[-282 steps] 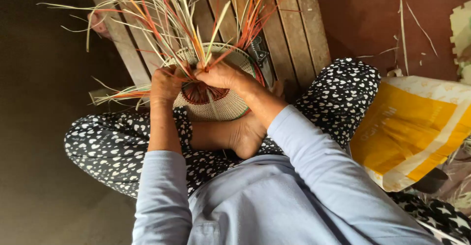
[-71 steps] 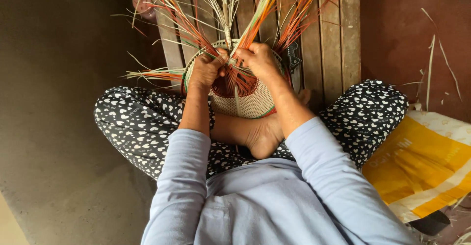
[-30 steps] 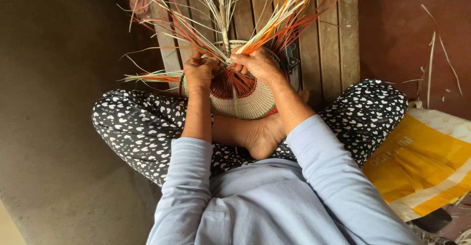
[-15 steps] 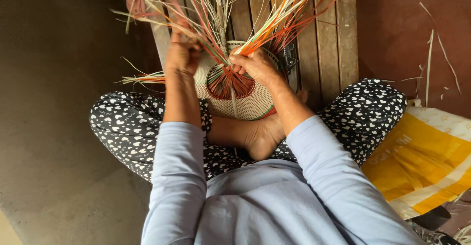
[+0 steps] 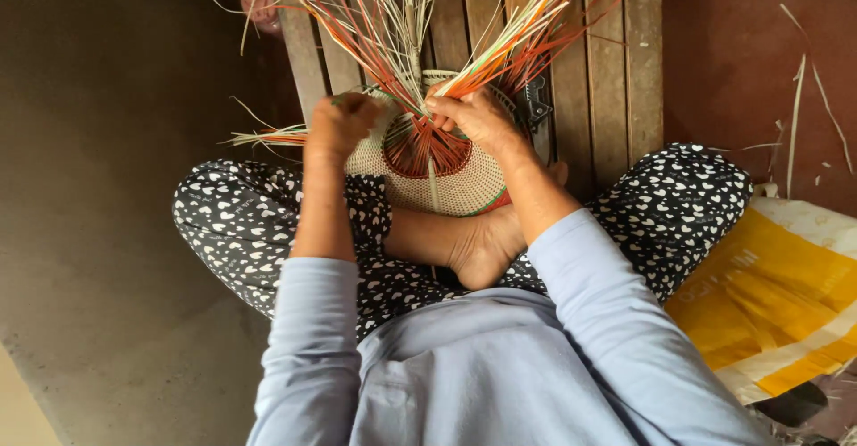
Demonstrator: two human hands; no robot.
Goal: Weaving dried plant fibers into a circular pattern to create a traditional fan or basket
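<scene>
I sit cross-legged on the floor with a slatted wooden panel point(image 5: 571, 62) lying ahead of me, far side of my knees, and a yellow and white woven sack point(image 5: 777, 303) near my right leg. On my lap, resting against my foot, is the half-woven basket point(image 5: 446, 174), cream-coloured with a dark red ring inside and a bit of green at its near right edge. From its rim the loose strands point(image 5: 420, 17) fan out far and upward, pale, orange and a few green, with a smaller tuft sticking out to the left.

Half a second ago my left hand point(image 5: 339, 125) was raised high among the strands on the far left; now it is back down at the basket's left rim, closed in a fist around what looks like a green strand drawn tight. That reads to me as one pull finished and the strand snugged into the weave. My right hand point(image 5: 473, 116) has hardly moved: it sits on the far right rim, fingers curled and pinching a bunch of orange and pale strands where they leave the basket, holding the work steady.
</scene>
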